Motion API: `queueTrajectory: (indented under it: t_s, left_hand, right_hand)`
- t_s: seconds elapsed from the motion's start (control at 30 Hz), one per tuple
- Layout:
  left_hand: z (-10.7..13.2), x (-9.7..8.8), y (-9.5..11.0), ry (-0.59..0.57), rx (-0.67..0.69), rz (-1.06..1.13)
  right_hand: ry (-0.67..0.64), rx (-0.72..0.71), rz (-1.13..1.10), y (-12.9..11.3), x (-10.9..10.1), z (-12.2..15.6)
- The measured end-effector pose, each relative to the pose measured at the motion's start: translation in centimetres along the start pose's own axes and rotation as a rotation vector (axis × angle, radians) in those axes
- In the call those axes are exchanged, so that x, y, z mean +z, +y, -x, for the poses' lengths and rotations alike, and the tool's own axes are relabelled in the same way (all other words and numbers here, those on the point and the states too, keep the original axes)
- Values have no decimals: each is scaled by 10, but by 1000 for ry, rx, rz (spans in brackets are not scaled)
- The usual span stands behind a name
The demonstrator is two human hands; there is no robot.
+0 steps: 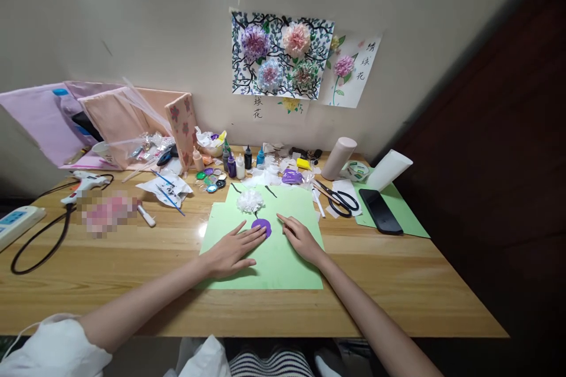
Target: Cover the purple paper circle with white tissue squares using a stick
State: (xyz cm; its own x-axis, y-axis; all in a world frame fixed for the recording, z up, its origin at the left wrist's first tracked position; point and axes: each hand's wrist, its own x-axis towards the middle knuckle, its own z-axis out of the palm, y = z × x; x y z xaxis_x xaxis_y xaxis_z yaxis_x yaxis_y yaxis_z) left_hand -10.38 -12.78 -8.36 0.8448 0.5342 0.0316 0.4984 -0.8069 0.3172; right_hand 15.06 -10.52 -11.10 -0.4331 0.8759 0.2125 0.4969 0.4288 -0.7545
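Covering most of the lower view: wooden table [411,288], green paper [283,274] flat at its middle, apparently two overlapped pieces. Wall above: picture [283,87] with four full, ruffled flowers among dark branches. Left hand [233,248] spread flat, fingertips resting on the disc [265,224], grasping nothing. Right hand [300,240] at the paper just right of the disc, index extended, the rest loosely curled; no object seen in its hold. Scissors [341,199] set down beside the paper, apart from both hands. Flower [250,201], white and ruffled, sits on the upper part of the paper; reads as built up already, whether glued cannot tell. Disc, purple, lies on the paper just below the flower, flat and without petals; judged early, its layering still to do, fixing uncertain. Smallest: two dark strokes [271,191] near the top edge, no flower at either, so probably only partway along
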Motion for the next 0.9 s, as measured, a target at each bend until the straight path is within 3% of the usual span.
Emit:
queueTrajectory:
  t_s: [0.3, 0.4, 0.57, 0.63, 0.77, 0.9]
  left_hand:
    - [2, -3, 2, 55, -45, -63]
    - [1, 0, -2, 98, -79, -71]
    - [-13, 1, -16, 367, -234, 0]
    - [-21, -2, -19, 490, -318, 59]
    - [-29, -3, -21, 625, -384, 127]
    - [-29, 5, -23, 697, -380, 123]
  right_hand:
    - [1, 27, -37, -7, 0, 0]
    - [74, 61, -19, 0, -8, -6]
    - [394, 293, 193, 34, -48, -28]
    - [464, 396, 288, 47, -64, -35]
    - [454, 576, 382, 53, -78, -39]
    - [403, 652, 385, 28, -83, -24]
